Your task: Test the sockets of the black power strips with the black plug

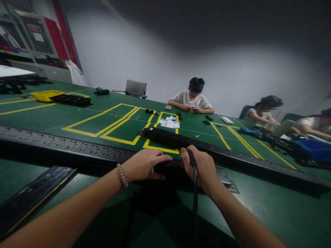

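My left hand, with a beaded bracelet at its wrist, curls its fingers round the dark end of a long black power strip. This strip runs off to the left and carries slots and red dots. In my right hand a thick black cable is gripped near its upper end, and it hangs straight down. A dark part lies between both hands, too dim to make out fully. Just beyond them rests a second black power strip, stretching away to the right.
Yellow tape marks the green table. White papers and small black parts lie across it. A yellow tray, black tray and drill stand far left. A dark panel lies near left. Several people sit opposite.
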Action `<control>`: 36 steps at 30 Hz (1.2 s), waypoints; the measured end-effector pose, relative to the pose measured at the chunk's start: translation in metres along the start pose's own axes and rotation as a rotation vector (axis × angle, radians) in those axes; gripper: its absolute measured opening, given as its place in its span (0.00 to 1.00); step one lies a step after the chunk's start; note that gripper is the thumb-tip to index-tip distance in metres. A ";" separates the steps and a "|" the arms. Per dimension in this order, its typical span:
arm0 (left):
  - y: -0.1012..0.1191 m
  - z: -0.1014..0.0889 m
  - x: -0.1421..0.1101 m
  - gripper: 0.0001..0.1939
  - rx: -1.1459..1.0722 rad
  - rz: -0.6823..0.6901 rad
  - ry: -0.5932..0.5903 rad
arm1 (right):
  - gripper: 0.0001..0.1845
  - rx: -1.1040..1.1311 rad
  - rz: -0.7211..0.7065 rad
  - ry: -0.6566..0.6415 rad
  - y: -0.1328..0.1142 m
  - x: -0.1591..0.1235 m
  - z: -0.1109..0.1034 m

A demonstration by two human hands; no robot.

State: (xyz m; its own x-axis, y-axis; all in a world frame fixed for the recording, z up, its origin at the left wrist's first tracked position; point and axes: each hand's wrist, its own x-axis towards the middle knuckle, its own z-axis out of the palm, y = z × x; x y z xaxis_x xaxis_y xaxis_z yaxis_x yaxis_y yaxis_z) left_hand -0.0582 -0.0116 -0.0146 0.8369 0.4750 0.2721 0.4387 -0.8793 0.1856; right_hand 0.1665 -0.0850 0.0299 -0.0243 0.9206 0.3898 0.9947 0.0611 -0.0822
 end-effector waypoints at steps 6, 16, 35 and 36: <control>-0.006 -0.017 0.000 0.36 -0.008 -0.068 -0.110 | 0.25 0.027 0.028 -0.073 0.015 0.002 0.009; 0.002 -0.015 -0.009 0.37 0.000 -0.095 -0.003 | 0.23 -0.060 -0.054 -0.162 -0.003 -0.004 0.022; 0.010 0.002 0.000 0.34 -0.030 -0.041 0.031 | 0.21 -0.234 -0.123 -0.195 -0.020 -0.002 0.015; 0.010 0.002 0.000 0.33 -0.032 -0.041 0.032 | 0.21 -0.244 -0.126 -0.191 -0.021 -0.002 0.015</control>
State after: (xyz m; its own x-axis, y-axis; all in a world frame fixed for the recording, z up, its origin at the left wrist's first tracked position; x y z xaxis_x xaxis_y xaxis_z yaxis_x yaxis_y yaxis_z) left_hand -0.0536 -0.0208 -0.0146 0.8071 0.5121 0.2938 0.4613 -0.8576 0.2275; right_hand 0.1440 -0.0829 0.0173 -0.1441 0.9687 0.2021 0.9766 0.1063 0.1871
